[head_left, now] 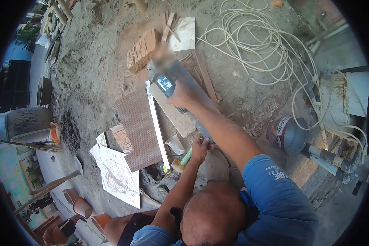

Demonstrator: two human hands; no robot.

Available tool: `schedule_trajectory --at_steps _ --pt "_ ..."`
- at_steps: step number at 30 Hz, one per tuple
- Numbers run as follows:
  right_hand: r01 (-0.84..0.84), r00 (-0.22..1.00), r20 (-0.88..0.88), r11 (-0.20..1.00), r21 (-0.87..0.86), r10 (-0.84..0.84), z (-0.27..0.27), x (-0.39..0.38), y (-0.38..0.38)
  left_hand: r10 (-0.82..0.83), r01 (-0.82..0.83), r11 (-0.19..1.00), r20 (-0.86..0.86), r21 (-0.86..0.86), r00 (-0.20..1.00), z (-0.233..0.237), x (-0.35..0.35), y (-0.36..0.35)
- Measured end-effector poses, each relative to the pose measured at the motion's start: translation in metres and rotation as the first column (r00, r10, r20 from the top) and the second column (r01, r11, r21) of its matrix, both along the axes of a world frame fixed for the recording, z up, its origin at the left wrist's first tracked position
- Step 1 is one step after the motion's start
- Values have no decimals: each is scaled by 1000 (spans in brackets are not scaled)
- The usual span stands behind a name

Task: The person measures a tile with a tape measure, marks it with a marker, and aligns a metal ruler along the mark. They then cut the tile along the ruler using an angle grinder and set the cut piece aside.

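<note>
My right hand (182, 96) is wrapped round the body of an angle grinder (166, 84), arm stretched forward. The grinder's front end is blurred, with brown dust about it, over the far part of a long grey slab (192, 80). At the slab's near end my left hand (201, 149) is closed, fingers gripping its edge. A green handle-like piece (186, 156) shows beside the left wrist. Left of the grinder lie a paler board (174, 112) and a long white straightedge (156, 125). A head and blue sleeves fill the bottom of the view.
Brown patterned sheets (137, 119) and white sheets (119, 176) lie left. A scored brown block (142, 49) sits at the back. Coiled pale hose (258, 39) spreads at right, above a paint bucket (289, 133). A white cup (175, 144) stands near the left hand. Another person (59, 233) is at lower left.
</note>
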State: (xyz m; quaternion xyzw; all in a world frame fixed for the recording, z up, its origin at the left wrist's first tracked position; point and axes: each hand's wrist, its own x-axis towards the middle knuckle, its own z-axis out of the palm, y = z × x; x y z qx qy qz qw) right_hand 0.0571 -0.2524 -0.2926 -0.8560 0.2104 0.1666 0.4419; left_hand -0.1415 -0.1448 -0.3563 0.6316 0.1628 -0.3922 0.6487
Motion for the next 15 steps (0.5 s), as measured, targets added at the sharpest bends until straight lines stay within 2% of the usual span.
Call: schedule_trajectory --at_steps 3,6,12,15 --pt "-16 999 -51 999 44 18 3 3 -4 32 -32 998 -5 -56 999 -6 -2 -1" --pt "-12 995 -99 1000 14 14 -1 9 -6 -20 20 1000 15 -3 1000 -3 0 -2" --pt "15 998 -66 1000 -10 -15 -2 12 -2 -63 63 998 -3 12 998 2 1 -2" --pt "2 999 -55 999 -34 -3 -3 16 -3 -12 12 1000 -8 -13 1000 -5 8 5"
